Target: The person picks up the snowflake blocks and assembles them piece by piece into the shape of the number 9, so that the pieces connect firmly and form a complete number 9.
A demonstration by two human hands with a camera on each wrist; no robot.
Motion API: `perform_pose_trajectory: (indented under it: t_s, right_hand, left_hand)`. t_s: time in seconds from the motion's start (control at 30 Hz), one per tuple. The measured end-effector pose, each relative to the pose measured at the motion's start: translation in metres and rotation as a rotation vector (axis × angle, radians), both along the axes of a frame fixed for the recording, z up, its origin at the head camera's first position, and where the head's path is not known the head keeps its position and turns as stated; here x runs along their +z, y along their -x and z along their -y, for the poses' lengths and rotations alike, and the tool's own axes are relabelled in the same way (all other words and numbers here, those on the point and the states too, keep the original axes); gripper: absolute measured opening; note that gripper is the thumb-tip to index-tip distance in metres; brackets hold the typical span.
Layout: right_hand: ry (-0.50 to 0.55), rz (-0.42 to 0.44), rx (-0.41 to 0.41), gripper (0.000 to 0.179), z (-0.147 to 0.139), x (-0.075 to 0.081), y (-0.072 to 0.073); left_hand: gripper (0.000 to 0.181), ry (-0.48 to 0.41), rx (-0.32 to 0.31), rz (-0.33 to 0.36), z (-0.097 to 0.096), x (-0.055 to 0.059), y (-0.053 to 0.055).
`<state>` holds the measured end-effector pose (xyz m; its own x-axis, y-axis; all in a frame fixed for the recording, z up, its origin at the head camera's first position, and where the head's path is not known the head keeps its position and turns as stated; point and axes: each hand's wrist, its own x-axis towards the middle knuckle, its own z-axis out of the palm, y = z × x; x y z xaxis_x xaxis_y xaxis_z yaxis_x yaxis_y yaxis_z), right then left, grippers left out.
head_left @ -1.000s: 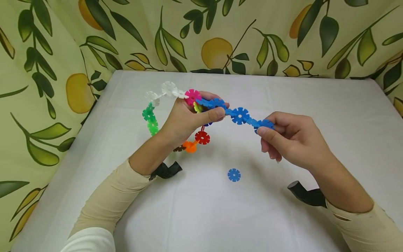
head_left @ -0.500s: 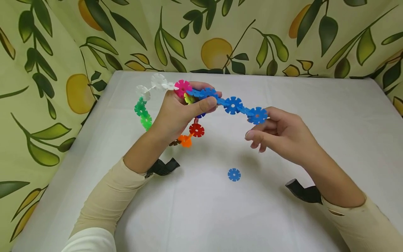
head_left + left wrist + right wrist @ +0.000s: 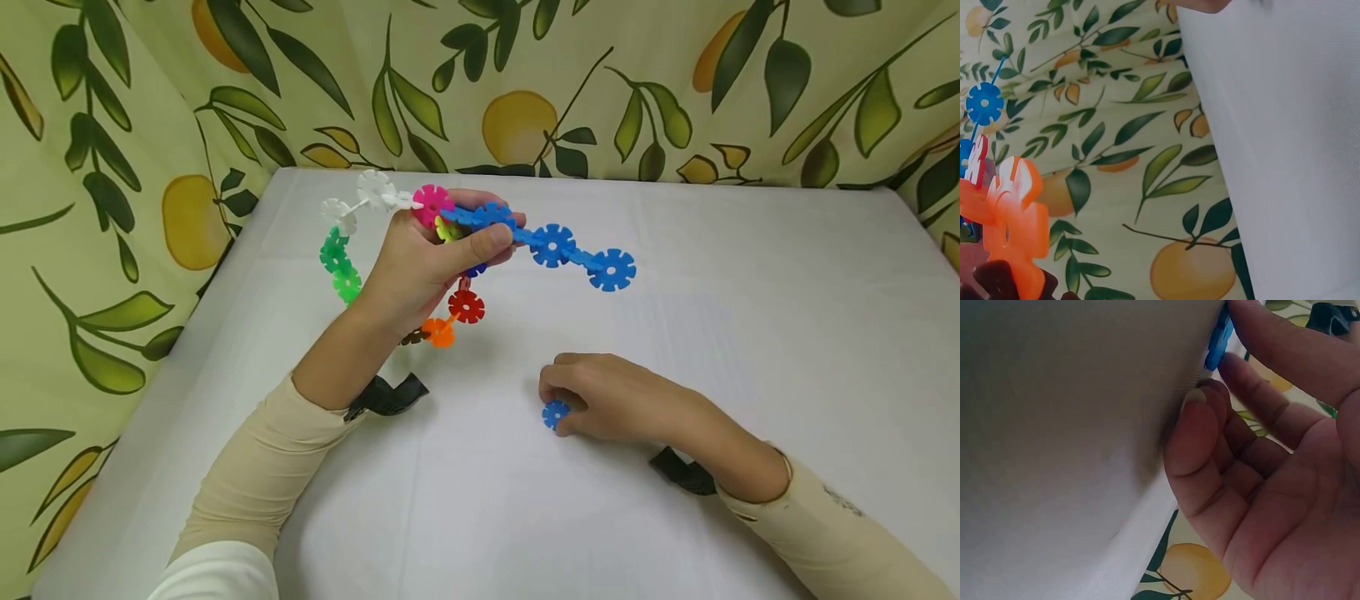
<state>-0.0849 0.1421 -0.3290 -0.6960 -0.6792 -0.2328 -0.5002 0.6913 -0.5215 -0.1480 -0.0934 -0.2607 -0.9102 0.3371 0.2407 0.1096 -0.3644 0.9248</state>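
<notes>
My left hand (image 3: 427, 271) holds up a chain of interlocking plastic snowflake discs (image 3: 552, 245) between thumb and fingers. Its blue end slopes down to the right; pink, white, green, orange and red discs curve round behind the hand, which hides part of them. Close in the left wrist view are an orange disc (image 3: 1022, 219) and blue discs (image 3: 985, 103) of that chain. Down at the tabletop, my right hand (image 3: 622, 402) pinches a loose blue snowflake disc (image 3: 556, 414) between thumb and index finger. That blue disc (image 3: 1219, 340) appears nearly edge-on in the right wrist view.
A white cloth covers the table (image 3: 480, 517). Behind it and along the left hangs a leaf-and-fruit patterned curtain (image 3: 517, 83). Black wrist mounts (image 3: 390, 395) stick out below both wrists.
My right hand has let go of the chain's blue end and come down to the loose blue disc. The left hand has shifted slightly up and left with the chain.
</notes>
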Motion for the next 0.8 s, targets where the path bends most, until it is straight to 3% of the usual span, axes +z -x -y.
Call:
perform_pose_trajectory:
  t_s: [0.13,0.23,0.3,0.47,0.6,0.73,0.8]
  right_hand:
    - [0.046,0.089,0.018,0.026,-0.005,0.003,0.003]
    - [0.207,0.195,0.023,0.021,-0.014,0.012,0.008]
    - [0.405,0.252,0.014,0.016,-0.022,0.02,0.011]
    - [1.073,0.315,-0.106,0.021,-0.043,0.038,0.017]
    - [1.452,0.408,-0.187,0.024,-0.049,0.041,0.019]
    - [1.588,0.518,-0.172,0.026,-0.052,0.04,0.022]
    - [1.587,0.542,-0.174,0.027,-0.053,0.04,0.022]
  left_hand:
    - [0.02,-0.016,-0.005,0.003,0.0,0.0,0.0]
    - [0.019,-0.023,-0.004,-0.014,0.001,0.001,0.0]
    - [0.02,-0.02,0.001,-0.024,0.001,0.001,0.001]
    - [0.021,-0.03,0.013,-0.041,0.001,0.002,0.001]
    - [0.023,-0.036,0.018,-0.057,0.001,0.001,0.001]
    - [0.023,-0.029,0.028,-0.084,0.001,0.001,0.001]
    - [0.023,-0.023,0.035,-0.096,0.0,0.001,0.002]
